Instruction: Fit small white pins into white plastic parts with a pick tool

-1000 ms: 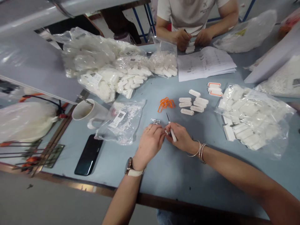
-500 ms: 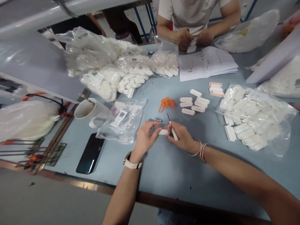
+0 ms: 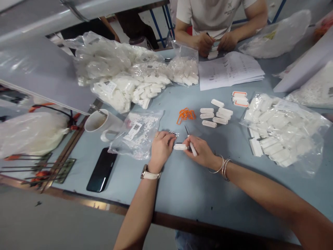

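Observation:
My right hand [image 3: 199, 150] grips a tool with a white handle [image 3: 193, 149] and a thin dark tip pointing away from me. The same fingers hold one end of a narrow white plastic casing [image 3: 180, 147] just above the table. My left hand [image 3: 161, 147] has its thumb and fingers brought together at a little pile of tiny white pieces [image 3: 174, 133]; whether a piece is between the fingertips is hidden. Beyond the hands lies a heap of orange rectangular frames [image 3: 185, 115]. To its right are several white casings [image 3: 207, 115] with flat faces up.
A bag of tiny white parts [image 3: 136, 133], a mug [image 3: 96, 123] and a phone [image 3: 101, 170] sit on the left. An open bag of white casings [image 3: 282, 130] lies right, beside orange-trimmed casings [image 3: 239, 99]. Across the table, papers [image 3: 230, 72] lie before a co-worker's hands [image 3: 217, 44].
My left hand has let go of the white casing and moved to the tiny white pieces, its fingers closing together. My right hand keeps the tool and the casing nearly in place.

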`<state>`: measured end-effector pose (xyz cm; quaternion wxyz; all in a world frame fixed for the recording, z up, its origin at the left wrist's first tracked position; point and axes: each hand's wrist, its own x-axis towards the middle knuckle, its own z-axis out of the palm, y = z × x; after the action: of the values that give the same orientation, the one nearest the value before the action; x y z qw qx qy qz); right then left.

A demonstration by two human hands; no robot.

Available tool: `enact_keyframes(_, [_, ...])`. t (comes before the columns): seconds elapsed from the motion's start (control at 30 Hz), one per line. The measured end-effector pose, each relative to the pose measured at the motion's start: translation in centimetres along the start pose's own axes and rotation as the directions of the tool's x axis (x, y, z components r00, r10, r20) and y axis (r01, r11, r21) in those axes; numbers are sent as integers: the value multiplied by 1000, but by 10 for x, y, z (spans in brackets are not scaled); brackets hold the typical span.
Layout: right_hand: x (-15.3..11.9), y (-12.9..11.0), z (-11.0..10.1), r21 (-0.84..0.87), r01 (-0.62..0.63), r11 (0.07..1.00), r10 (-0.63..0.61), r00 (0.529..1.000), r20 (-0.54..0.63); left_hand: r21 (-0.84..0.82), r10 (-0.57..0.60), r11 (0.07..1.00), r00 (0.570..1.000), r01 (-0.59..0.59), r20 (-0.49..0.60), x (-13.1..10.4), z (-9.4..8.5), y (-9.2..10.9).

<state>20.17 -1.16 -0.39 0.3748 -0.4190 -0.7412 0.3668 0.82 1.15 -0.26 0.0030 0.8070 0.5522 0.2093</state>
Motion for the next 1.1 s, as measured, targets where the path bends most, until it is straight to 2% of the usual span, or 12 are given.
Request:
enact_keyframes(0.43, [1,-1,0,-23,5,1000,-5,1000,-12,15,-13,1000,1000,12,25,9,-1,5])
enact_keyframes(0.5, [1,-1,0,-21,3,1000,-3,1000,-5,-47,-46,998,999,46,-2,9,-3,3])
enact_keyframes(0.6, [1,-1,0,-8,-8,1000,8,1000,-6,-221,-215,955,975,199,-53,5,-10,2])
enact_keyframes(0.67, [1,-1,0,3,-18,1000,18,1000,-6,-368,-324,882,946,295,-17,2,-17,2])
enact_keyframes(0.73, [1,-1,-1,7,-25,1000,25,1000,-2,-498,-356,801,933,332,49,0,-24,5])
enact_keyframes(0.8, [1,-2,-1,7,-31,999,31,1000,4,-583,-318,746,941,322,112,-1,-30,9])
enact_keyframes(0.9, [1,-2,-2,10,-36,999,36,999,14,-639,-186,730,970,244,157,-1,-36,17])
enact_keyframes(1.1, [1,0,-1,36,-28,999,27,999,17,-535,30,845,996,22,88,-3,-38,35])
